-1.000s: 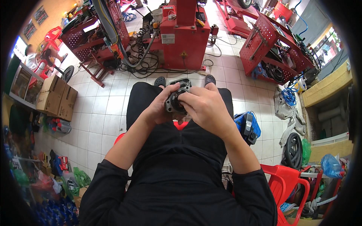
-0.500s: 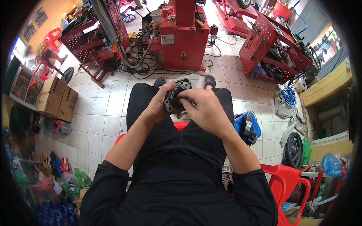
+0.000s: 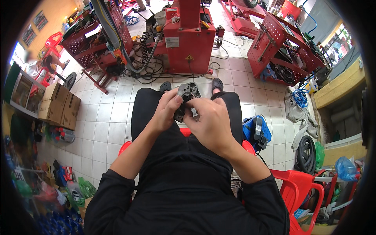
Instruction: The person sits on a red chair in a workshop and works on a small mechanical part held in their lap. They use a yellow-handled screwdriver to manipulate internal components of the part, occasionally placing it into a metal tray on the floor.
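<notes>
Grey metal, lumpy and hollowed, the part (image 3: 188,89) was up between the black-clad knees (image 3: 148,102), its side clasped by the left hand (image 3: 167,107). The right hand (image 3: 210,117) curled against it; whether it pinched anything, I couldn't tell.

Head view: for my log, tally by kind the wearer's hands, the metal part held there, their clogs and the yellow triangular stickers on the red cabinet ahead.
Bare hands, left hand and right hand: 2
Grey-and-black metal part: 1
Dark grey perforated clogs: 2
Yellow triangular sticker: 1
Total: 6
</notes>
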The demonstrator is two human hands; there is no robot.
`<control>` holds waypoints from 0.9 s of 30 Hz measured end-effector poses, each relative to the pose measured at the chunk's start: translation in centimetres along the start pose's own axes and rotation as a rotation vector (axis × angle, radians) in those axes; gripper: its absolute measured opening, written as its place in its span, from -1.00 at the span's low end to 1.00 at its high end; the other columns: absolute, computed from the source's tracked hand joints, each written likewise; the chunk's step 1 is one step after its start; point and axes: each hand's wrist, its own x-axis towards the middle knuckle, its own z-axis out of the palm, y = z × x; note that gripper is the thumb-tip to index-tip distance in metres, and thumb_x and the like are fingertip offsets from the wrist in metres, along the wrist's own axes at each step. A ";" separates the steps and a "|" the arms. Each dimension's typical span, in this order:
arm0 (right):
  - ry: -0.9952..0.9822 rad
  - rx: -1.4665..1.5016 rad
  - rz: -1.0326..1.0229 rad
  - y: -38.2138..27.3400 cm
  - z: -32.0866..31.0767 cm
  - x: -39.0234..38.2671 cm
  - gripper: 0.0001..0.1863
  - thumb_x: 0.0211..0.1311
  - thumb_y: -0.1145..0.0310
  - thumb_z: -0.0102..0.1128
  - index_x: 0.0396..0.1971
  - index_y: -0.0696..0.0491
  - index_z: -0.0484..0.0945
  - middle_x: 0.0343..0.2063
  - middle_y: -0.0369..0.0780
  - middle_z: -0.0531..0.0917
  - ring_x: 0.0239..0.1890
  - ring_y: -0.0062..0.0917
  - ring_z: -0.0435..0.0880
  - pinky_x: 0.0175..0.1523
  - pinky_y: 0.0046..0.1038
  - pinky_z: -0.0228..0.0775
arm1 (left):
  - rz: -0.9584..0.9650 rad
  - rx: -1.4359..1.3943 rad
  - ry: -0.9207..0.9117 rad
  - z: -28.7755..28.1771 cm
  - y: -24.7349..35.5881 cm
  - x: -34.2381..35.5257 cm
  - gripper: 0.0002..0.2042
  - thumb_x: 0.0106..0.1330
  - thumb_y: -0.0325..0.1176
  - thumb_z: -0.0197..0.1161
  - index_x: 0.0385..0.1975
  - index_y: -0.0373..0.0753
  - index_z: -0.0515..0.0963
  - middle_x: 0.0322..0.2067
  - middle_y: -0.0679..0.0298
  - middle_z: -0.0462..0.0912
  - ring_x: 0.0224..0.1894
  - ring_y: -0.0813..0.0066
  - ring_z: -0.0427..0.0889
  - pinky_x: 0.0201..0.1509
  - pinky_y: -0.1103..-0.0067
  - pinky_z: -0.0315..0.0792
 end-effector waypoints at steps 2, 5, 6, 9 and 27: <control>0.019 -0.067 -0.044 -0.4 -0.2 -0.1 -0.87 -0.09 0.40 0.23 -0.62 0.04 0.44 -0.64 -0.26 0.55 -0.59 -0.42 0.52 -0.37 -0.39 0.12 | 0.053 -0.053 -0.003 0.4 0.5 -0.1 -0.51 0.25 0.06 -0.03 -0.32 -0.37 0.48 -0.40 0.26 0.51 -0.33 0.56 0.46 -0.24 0.64 0.34; 0.032 -0.166 -0.105 -1.1 -0.4 -0.4 -0.84 -0.09 0.38 0.24 -0.61 0.02 0.41 -0.65 -0.28 0.52 -0.58 -0.46 0.53 -0.35 -0.40 0.12 | 0.112 -0.011 0.005 0.3 0.3 -0.1 -0.47 0.21 0.11 -0.02 -0.34 -0.38 0.49 -0.37 0.21 0.50 -0.31 0.48 0.47 -0.19 0.60 0.34; 0.036 -0.194 -0.121 -1.3 -0.4 -0.5 -0.84 -0.09 0.37 0.24 -0.60 0.02 0.41 -0.65 -0.29 0.50 -0.58 -0.47 0.53 -0.34 -0.40 0.12 | 0.130 0.003 0.005 0.3 0.1 -0.1 -0.46 0.21 0.11 -0.02 -0.34 -0.38 0.49 -0.37 0.20 0.50 -0.30 0.46 0.47 -0.18 0.58 0.34; 0.022 -0.271 -0.152 -1.8 -0.7 -0.8 -0.83 -0.09 0.35 0.24 -0.58 0.00 0.40 -0.65 -0.31 0.47 -0.57 -0.51 0.53 -0.32 -0.42 0.11 | 0.180 0.048 0.010 0.4 0.1 -0.1 -0.45 0.20 0.13 -0.03 -0.35 -0.38 0.49 -0.37 0.18 0.50 -0.28 0.41 0.47 -0.15 0.53 0.34; -0.076 0.149 -0.098 0.3 -2.2 0.9 -0.81 -0.07 0.46 0.26 -0.37 0.05 0.57 -0.56 -0.26 0.57 -0.52 -0.42 0.51 -0.24 -0.41 0.20 | -0.115 -0.694 0.036 -0.1 -1.3 -0.7 -0.39 0.29 0.12 -0.28 -0.14 -0.38 0.46 -0.31 0.19 0.58 -0.27 0.44 0.57 -0.24 0.59 0.44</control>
